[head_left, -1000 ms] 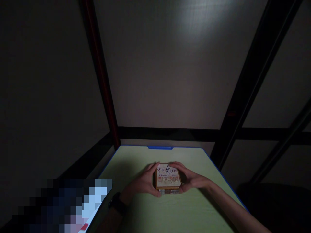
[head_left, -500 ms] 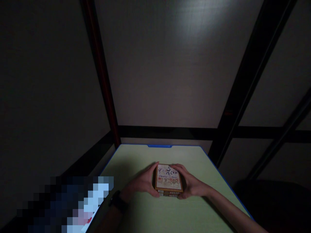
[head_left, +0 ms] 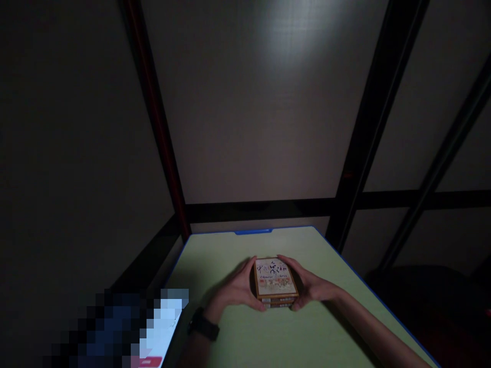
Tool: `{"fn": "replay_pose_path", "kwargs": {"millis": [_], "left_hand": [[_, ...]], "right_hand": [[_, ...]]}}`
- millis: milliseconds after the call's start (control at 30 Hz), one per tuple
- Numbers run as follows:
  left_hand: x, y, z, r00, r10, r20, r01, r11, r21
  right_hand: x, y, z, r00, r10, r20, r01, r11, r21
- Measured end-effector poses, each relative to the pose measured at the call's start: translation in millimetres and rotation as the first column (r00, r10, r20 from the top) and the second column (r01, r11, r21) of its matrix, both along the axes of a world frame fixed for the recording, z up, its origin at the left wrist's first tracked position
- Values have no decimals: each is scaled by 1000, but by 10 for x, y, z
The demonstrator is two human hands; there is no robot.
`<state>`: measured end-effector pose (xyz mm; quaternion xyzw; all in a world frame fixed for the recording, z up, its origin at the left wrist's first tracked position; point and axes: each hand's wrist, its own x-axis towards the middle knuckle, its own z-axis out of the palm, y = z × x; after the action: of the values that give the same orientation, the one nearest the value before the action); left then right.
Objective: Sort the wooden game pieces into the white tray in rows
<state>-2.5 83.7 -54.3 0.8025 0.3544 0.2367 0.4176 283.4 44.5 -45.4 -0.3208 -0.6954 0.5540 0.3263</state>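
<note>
Between my two hands is a Chinese chess box (head_left: pixel 276 280), with a pale printed lid, an orange-brown border and dark lettering. My left hand (head_left: pixel 243 287) wraps its left side, the thumb at the near corner and fingertips at the far one. On the opposite side my right hand (head_left: pixel 305 286) grips in the same way. The lid faces up, and a patterned front side shows towards me. Whether the box rests on the green tabletop (head_left: pixel 245 337) or is held just over it, I cannot tell. A dark watch (head_left: pixel 204 325) is on my left wrist.
The table has a blue rim with a blue tab (head_left: pixel 253 232) at its far edge. A lit screen (head_left: pixel 164 327), partly pixelated, lies by the left edge. Behind the table stands a grey wall panel (head_left: pixel 253 128) with dark frame bars. Dark shapes fill the lower right.
The view has shifted and tilted slightly. Both hands and the box appear a little further right in the picture, with the grip unchanged. More of the lit screen shows.
</note>
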Motion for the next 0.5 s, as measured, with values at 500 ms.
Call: {"fn": "replay_pose_path", "kwargs": {"millis": [500], "left_hand": [[-101,135,82,951,148,270,-66,954,-292]], "right_hand": [[263,-19,104,974,-175,-144,160,981,-113]]}}
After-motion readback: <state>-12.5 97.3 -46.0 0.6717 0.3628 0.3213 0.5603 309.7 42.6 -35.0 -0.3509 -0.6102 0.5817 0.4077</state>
